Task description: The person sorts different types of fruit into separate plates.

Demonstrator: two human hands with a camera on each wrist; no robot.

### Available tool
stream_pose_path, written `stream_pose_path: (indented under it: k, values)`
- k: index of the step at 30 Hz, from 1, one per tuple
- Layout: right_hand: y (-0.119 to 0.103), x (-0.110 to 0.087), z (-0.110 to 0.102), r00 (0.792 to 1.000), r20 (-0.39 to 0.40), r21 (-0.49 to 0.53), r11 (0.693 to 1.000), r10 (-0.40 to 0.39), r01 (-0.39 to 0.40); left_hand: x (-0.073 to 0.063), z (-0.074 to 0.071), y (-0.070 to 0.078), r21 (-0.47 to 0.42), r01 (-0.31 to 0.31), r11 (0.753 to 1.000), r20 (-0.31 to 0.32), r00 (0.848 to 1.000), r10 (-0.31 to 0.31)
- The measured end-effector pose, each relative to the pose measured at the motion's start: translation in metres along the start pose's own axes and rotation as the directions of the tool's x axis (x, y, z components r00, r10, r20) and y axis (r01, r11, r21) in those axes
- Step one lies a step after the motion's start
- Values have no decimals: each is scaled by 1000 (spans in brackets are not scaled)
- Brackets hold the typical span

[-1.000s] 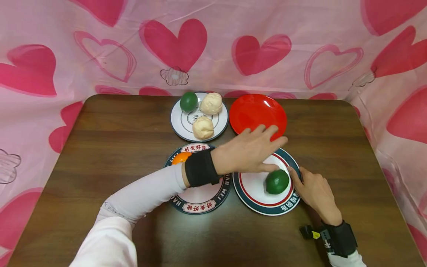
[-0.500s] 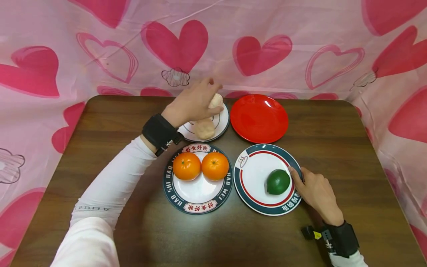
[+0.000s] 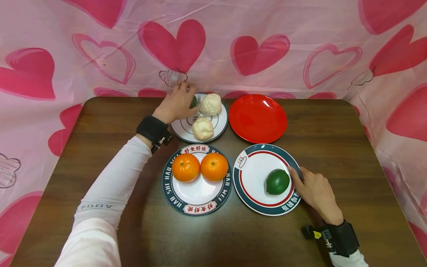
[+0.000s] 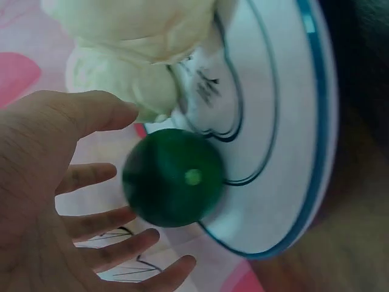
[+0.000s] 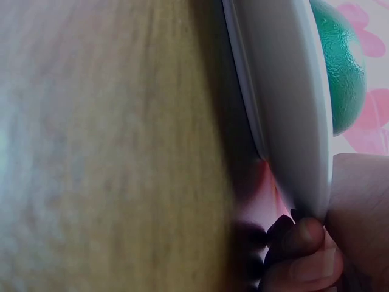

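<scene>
At the back plate (image 3: 182, 129), my left hand (image 3: 176, 104) reaches around a green lime (image 3: 193, 102), partly hidden by it in the head view. In the left wrist view the fingers are spread, and this lime (image 4: 173, 176) lies between thumb and fingers without being gripped. Two cream-coloured buns (image 3: 202, 128) share that plate. With thumb on top and fingers curled under, my right hand (image 3: 315, 191) pinches the rim of the blue-rimmed plate (image 3: 253, 181). Another lime (image 3: 278, 182) sits on this plate, near the thumb.
Two oranges (image 3: 185, 167) rest on a blue-rimmed lettered plate (image 3: 197, 193) at front left. A shiny red plate (image 3: 258, 118) stands at back right. A pink heart-patterned cloth (image 3: 220, 44) hangs behind the brown wooden table (image 3: 213, 237).
My left hand has swung from above the front right plate to the back plate, then shifted slightly left beside the lime, uncovering the buns. The right hand keeps its place on the rim.
</scene>
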State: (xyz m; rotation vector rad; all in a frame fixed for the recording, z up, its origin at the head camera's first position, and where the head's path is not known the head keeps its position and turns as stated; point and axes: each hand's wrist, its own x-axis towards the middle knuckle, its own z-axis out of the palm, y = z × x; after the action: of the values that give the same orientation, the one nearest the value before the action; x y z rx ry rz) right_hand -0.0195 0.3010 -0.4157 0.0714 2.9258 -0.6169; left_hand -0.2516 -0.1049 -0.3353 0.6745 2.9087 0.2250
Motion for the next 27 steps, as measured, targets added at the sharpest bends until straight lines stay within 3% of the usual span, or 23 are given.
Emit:
stream_pose_path:
  k: [7, 18, 27]
  values:
    - [0, 0, -1, 1000, 19, -10, 1000, 21, -20, 3, 11, -3, 2, 18, 1000, 44, 999, -18]
    - [0, -3, -2, 999, 41, 1, 999, 34, -34, 0, 28, -5, 7, -53, 999, -24, 998, 53]
    - [1, -6, -4, 999, 33, -10, 999, 35, -35, 0, 39, -3, -58, -37, 998, -19, 999, 36]
